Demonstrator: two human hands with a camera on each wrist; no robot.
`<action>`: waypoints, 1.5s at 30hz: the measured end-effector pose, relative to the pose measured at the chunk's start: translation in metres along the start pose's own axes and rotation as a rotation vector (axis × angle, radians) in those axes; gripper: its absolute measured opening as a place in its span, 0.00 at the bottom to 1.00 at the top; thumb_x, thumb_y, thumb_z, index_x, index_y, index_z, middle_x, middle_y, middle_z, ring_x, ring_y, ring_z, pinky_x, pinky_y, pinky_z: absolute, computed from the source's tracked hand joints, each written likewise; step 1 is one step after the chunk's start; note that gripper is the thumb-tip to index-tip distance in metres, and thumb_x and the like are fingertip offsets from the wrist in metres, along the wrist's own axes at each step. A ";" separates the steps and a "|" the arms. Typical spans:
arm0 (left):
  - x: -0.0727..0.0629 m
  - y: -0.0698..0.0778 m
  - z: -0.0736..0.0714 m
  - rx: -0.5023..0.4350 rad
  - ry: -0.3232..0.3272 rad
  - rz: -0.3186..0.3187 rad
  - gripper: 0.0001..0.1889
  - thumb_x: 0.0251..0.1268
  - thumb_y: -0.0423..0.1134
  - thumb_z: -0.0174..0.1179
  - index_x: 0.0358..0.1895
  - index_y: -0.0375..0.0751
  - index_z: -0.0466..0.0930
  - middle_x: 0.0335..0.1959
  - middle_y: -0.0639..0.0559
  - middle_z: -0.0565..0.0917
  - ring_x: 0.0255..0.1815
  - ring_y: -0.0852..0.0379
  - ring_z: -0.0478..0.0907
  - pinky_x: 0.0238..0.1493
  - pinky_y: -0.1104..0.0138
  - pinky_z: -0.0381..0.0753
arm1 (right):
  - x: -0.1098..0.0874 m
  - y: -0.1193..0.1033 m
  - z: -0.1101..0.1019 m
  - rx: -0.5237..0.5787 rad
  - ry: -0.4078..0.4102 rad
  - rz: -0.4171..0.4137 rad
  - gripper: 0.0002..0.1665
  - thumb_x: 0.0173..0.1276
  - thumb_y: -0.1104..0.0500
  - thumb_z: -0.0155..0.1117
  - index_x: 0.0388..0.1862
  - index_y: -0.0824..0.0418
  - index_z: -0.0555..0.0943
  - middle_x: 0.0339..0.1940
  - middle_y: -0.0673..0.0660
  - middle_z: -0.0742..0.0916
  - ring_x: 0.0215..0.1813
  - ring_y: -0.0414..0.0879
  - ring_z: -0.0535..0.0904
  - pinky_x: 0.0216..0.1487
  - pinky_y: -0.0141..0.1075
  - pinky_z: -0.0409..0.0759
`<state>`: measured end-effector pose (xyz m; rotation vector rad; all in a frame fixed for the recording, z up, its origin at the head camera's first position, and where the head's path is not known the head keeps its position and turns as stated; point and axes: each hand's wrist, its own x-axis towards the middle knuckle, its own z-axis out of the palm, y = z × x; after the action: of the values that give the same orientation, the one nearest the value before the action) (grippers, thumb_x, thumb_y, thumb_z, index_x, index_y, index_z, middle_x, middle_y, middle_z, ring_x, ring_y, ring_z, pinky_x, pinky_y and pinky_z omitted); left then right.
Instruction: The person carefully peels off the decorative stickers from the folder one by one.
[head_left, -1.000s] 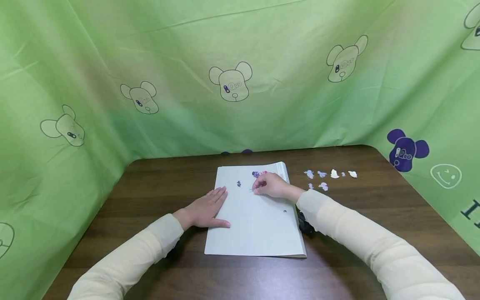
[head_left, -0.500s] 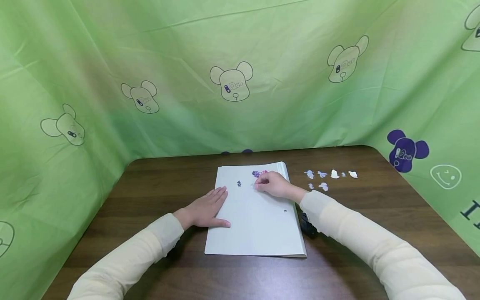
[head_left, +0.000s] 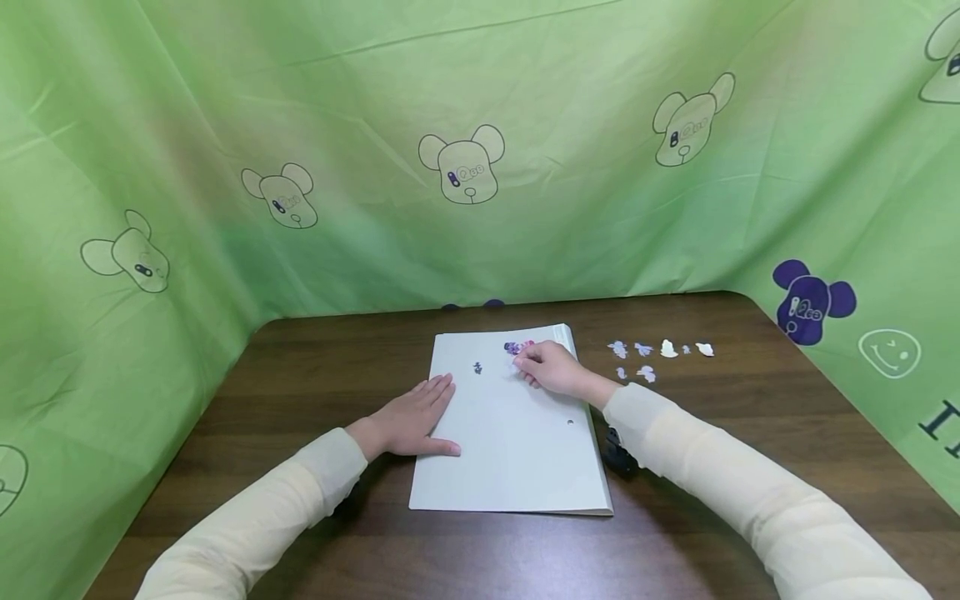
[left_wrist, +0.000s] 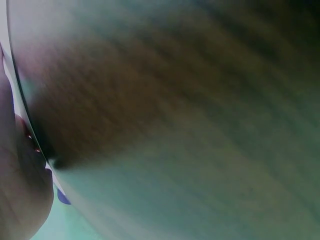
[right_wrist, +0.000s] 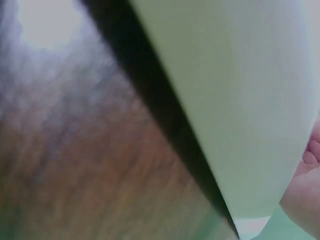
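Observation:
A white file folder (head_left: 517, 458) lies on the wooden table, its spine on the right. My left hand (head_left: 412, 419) rests flat on the folder's left edge, fingers straight and thumb apart. Over the upper right part of the folder, my right hand (head_left: 551, 368) pinches a small pale sticker (head_left: 511, 364) between thumb and fingertips; most of it is hard to make out. Just beyond those fingertips is a purple and pink sticker (head_left: 514, 347) on the folder. A small dark sticker (head_left: 477, 367) sits to its left. Both wrist views show mostly blurred table and folder.
Right of the folder, several small cut-out stickers lie in two rows, among them a white one (head_left: 669, 349) and a pale purple one (head_left: 647, 374). A green printed cloth (head_left: 360, 250) hangs around the table's (head_left: 330, 358) back and sides.
My right hand has shifted slightly right and away from me, its fingertips turning with the small pale sticker. The left hand and folder have stayed in place.

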<state>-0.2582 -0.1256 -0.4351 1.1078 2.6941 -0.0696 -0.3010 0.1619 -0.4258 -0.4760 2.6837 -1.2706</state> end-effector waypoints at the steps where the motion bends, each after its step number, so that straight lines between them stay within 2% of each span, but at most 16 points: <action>1: 0.000 0.000 0.000 -0.004 0.001 0.002 0.56 0.62 0.76 0.41 0.77 0.33 0.40 0.79 0.41 0.40 0.78 0.50 0.34 0.74 0.61 0.39 | 0.000 0.001 0.000 0.010 0.001 0.000 0.14 0.76 0.60 0.54 0.35 0.67 0.82 0.24 0.55 0.82 0.27 0.44 0.78 0.31 0.34 0.80; 9: 0.000 -0.001 0.002 0.007 0.001 0.002 0.57 0.61 0.78 0.39 0.77 0.34 0.40 0.79 0.42 0.40 0.78 0.51 0.34 0.74 0.62 0.39 | -0.004 0.008 -0.009 0.061 -0.004 0.019 0.15 0.76 0.60 0.54 0.33 0.67 0.82 0.24 0.56 0.82 0.26 0.44 0.79 0.30 0.35 0.81; 20: 0.001 -0.003 0.002 0.008 0.004 0.005 0.57 0.60 0.78 0.38 0.77 0.34 0.39 0.79 0.42 0.39 0.78 0.51 0.34 0.74 0.61 0.39 | -0.020 0.023 -0.033 0.152 0.047 0.092 0.12 0.72 0.63 0.60 0.45 0.72 0.82 0.28 0.58 0.83 0.29 0.45 0.79 0.33 0.34 0.82; 27: 0.002 -0.005 0.005 0.011 0.017 0.012 0.57 0.60 0.78 0.38 0.77 0.33 0.40 0.79 0.42 0.40 0.78 0.51 0.34 0.74 0.61 0.39 | -0.036 0.031 -0.050 0.225 0.074 0.066 0.14 0.73 0.65 0.59 0.48 0.77 0.78 0.31 0.60 0.84 0.31 0.44 0.79 0.35 0.36 0.83; 36: 0.001 -0.002 0.002 0.004 0.018 0.014 0.56 0.62 0.77 0.39 0.77 0.33 0.40 0.79 0.41 0.40 0.78 0.50 0.35 0.74 0.60 0.40 | -0.059 0.045 -0.079 0.257 0.172 0.080 0.16 0.71 0.66 0.60 0.49 0.80 0.75 0.37 0.69 0.85 0.34 0.47 0.81 0.35 0.34 0.83; 45: 0.001 -0.002 0.003 0.021 0.021 0.016 0.56 0.62 0.77 0.39 0.77 0.33 0.41 0.79 0.41 0.40 0.78 0.50 0.35 0.74 0.61 0.40 | -0.084 0.065 -0.111 0.297 0.233 0.122 0.19 0.70 0.65 0.61 0.50 0.81 0.73 0.33 0.62 0.85 0.30 0.41 0.81 0.32 0.34 0.82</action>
<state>-0.2598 -0.1268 -0.4387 1.1420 2.7085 -0.0842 -0.2645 0.3099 -0.4065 -0.1312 2.5818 -1.7428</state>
